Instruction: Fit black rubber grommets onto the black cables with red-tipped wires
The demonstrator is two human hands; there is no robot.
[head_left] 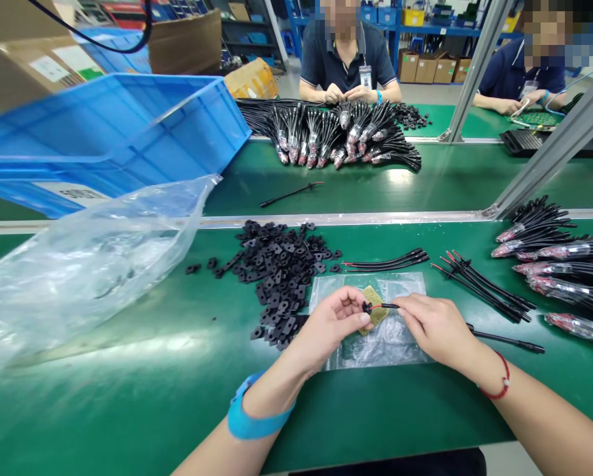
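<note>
My left hand (340,317) pinches a small black rubber piece (366,307) between thumb and fingers. My right hand (432,324) grips a black cable (389,306), whose red wire end meets the black piece; how far it goes in is hidden. Beneath both hands are a yellowish sponge (375,316) and a clear plastic bag (370,350) lying flat on the green table. To the left of my left hand spreads a heap of small black pieces (281,277). Loose cables (388,262) lie beyond my hands, and cables with pieces fitted (484,287) lie to the right.
A blue bin (177,132) and a large clear bag (92,264) fill the left side. Bundled cables (564,251) lie at the right edge. Metal posts (554,132) rise from the table rail. Two people sit across, beyond more cable bundles (326,135).
</note>
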